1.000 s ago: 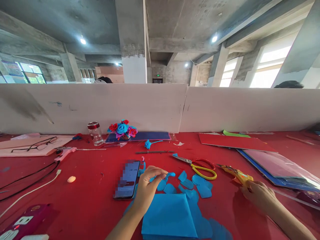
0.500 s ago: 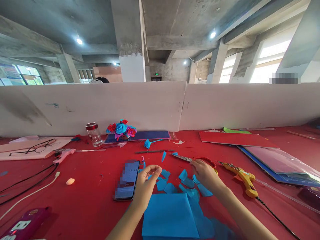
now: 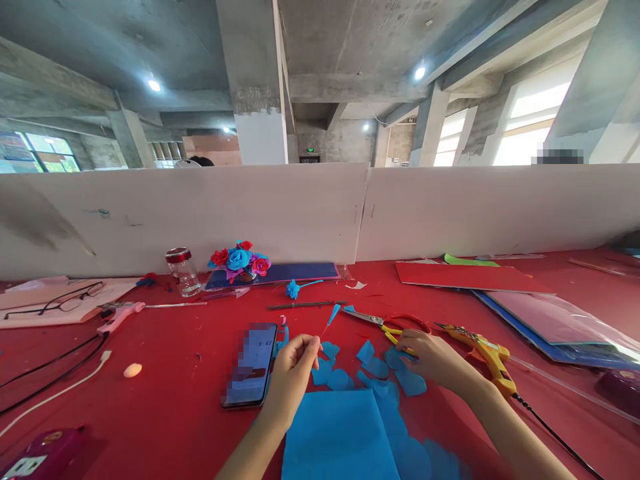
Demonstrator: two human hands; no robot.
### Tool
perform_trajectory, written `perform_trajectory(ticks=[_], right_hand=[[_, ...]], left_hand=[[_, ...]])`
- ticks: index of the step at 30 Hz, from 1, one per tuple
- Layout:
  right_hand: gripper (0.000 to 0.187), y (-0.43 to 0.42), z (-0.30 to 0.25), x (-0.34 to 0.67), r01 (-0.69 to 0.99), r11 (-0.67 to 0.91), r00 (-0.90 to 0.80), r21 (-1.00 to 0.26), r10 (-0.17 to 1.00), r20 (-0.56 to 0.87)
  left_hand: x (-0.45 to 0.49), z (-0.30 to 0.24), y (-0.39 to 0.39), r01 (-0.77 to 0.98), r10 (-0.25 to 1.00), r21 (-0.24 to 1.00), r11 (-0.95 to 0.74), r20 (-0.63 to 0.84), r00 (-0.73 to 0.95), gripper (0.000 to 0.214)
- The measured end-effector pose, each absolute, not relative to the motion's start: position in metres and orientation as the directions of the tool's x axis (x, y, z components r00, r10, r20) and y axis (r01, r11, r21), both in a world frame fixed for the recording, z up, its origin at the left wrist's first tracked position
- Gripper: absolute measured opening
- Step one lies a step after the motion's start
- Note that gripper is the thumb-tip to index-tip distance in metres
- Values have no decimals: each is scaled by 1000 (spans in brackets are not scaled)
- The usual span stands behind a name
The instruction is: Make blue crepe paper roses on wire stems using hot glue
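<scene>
Left hand (image 3: 293, 373), centre frame: fingers pinched on a thin stem with a blue tip (image 3: 333, 313). Right hand (image 3: 433, 357) rests on the cut blue petals (image 3: 373, 367) beside the scissors (image 3: 387, 325); fingers' state can't tell. Progress looks early: petals cut, none attached. Blue paper sheet (image 3: 337, 437) sits bottom centre; finished bouquet (image 3: 239, 259) at the back of the red surface (image 3: 165, 387).

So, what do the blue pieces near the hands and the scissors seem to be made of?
The blue petal pieces and the blue sheet look like thin matte paper, perhaps crepe: flat, dull, cleanly cut edges. The scissors show shiny grey blades, likely metal, with glossy yellow and red handles, probably plastic. The left hand pinches a thin stick with a blue tip; its material is unclear. The right hand rests by the scissors' handles.
</scene>
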State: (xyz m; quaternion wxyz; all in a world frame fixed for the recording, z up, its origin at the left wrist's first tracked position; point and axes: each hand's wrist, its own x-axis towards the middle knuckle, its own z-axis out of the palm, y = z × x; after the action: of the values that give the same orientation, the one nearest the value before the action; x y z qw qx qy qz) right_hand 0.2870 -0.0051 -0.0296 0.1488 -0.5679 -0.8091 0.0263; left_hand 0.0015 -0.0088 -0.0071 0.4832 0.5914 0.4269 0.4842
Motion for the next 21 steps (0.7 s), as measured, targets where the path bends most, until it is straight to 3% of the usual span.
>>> perform_trajectory(ticks=[4,10,13,17,21], right_hand=[[25,-4,-32,282,924,324,-273,-204,931,241],[30,1,-36,272,913,242,-139,-327,941,307],[36,-1,-34,267,874,322,-194,-363,918,347],[22,-10,-30,262,897,337,-277,-288,933,230],[41,-15,-33,257,964,202,-176,-174,973,152]], left_hand=[[2,-7,-9,39,966,983,-180,170,193,30],[2,-6,-10,38,967,986,-161,150,208,30],[2,-6,-10,30,964,985,-167,157,212,30],[1,-5,-10,30,959,982,-185,174,224,29],[1,-3,-12,37,956,980,-196,183,228,28]])
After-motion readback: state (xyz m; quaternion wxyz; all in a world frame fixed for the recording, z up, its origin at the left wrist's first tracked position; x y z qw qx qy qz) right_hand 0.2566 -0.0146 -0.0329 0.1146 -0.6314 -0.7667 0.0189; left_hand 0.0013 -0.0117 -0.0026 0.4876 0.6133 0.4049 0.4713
